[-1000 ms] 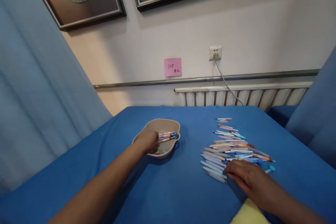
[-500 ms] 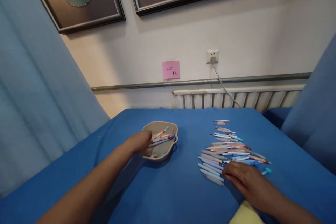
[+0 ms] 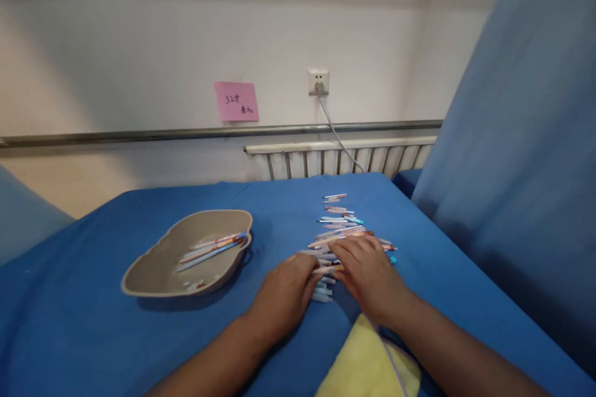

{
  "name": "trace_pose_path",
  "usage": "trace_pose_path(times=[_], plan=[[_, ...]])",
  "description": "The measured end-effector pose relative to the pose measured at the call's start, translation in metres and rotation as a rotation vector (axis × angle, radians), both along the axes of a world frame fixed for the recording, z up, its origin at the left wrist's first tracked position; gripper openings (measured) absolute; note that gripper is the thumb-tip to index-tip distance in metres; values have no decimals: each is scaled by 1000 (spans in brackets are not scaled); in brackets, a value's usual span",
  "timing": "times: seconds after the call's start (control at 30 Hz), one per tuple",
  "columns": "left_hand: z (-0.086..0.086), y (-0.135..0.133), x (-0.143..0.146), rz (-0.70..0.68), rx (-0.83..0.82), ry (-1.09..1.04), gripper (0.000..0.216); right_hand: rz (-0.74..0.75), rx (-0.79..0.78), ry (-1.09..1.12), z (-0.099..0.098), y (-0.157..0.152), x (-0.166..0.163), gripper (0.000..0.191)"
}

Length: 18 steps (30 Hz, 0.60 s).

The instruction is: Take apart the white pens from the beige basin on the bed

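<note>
My left hand (image 3: pixel 289 285) and my right hand (image 3: pixel 372 273) are closed on the two ends of one peach-coloured pen (image 3: pixel 329 269). Their fingertips hide the pen's ends. Beneath and behind my hands, many pens (image 3: pixel 336 223) lie in a long row on the blue cloth, in white, grey, pale blue and peach. Pale blue pens (image 3: pixel 323 295) show just below the held one. To the left stands a beige basin (image 3: pixel 161 260) with several pens (image 3: pixel 214 249) leaning inside it and small white bits on its bottom.
A folded yellow cloth (image 3: pixel 358 363) lies at the front, beside my right forearm. The blue-covered table (image 3: pixel 195 347) reaches back to a white wall with a radiator (image 3: pixel 321 158) and a plugged-in socket (image 3: pixel 318 82). A blue curtain (image 3: pixel 503 155) hangs on the right.
My left hand has left the basin and moved right to the row of pens, beside my right hand. The peach pen is now held between both hands. The view has turned right.
</note>
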<state>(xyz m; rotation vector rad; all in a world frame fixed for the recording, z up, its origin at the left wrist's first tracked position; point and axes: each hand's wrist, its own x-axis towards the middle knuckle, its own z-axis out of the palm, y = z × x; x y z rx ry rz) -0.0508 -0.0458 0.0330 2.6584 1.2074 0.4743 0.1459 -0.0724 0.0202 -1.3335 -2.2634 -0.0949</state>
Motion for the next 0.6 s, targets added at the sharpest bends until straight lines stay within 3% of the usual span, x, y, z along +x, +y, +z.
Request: trace_pose_path(times=[0.13,0.27,0.37,0.5,0.6], plan=[[-16,2,1,-66,61,55,15,60,-184,-156,-12,7,-2,23],[-19,3,-4,-32,3,70,19,80,-225,-181,-14,9,-2,20],[-17,4,-3,15,-188,-15,31,93,-223,-196,-9,9,-3,16],[-13,7,-3,50,-586,-181,47,148,-176,-231,-8,8,-4,16],[-9,6,-8,84,-575,-273,28,141,-170,-220,-11,8,-4,17]])
